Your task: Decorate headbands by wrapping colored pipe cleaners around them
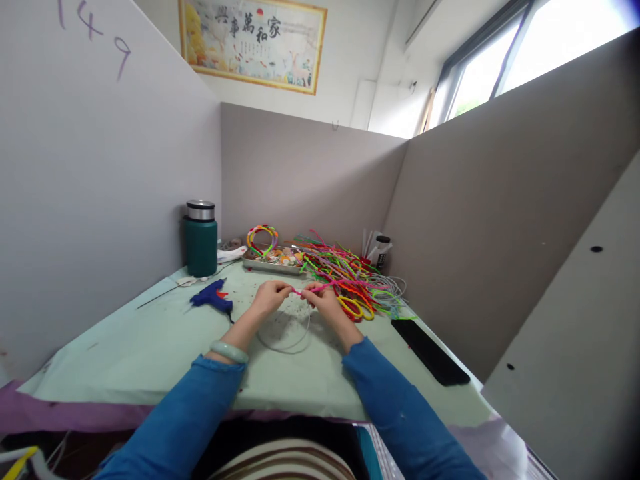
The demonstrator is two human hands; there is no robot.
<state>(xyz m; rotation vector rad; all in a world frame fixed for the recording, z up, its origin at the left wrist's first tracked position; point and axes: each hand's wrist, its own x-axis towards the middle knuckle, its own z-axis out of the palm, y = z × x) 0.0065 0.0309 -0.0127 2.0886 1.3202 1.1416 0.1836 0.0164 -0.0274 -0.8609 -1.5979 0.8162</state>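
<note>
My left hand (271, 298) and my right hand (323, 301) meet over the middle of the pale green table cover (135, 347). Both pinch a pink pipe cleaner (320, 288) that runs between them and on toward the right. A thin clear hoop (285, 337), like a headband, hangs below my hands; I cannot tell which hand holds it. A jade bangle (229, 351) sits on my left wrist. Just right of my right hand lies a heap of coloured pipe cleaners (350, 273).
A blue glue gun (213, 297) lies left of my hands. Behind it stands a dark green flask (201, 240). A tray (273, 261) of small pieces with a wrapped rainbow hoop (262, 238) sits at the back. A black phone (430, 352) lies at right. Grey partitions enclose the desk.
</note>
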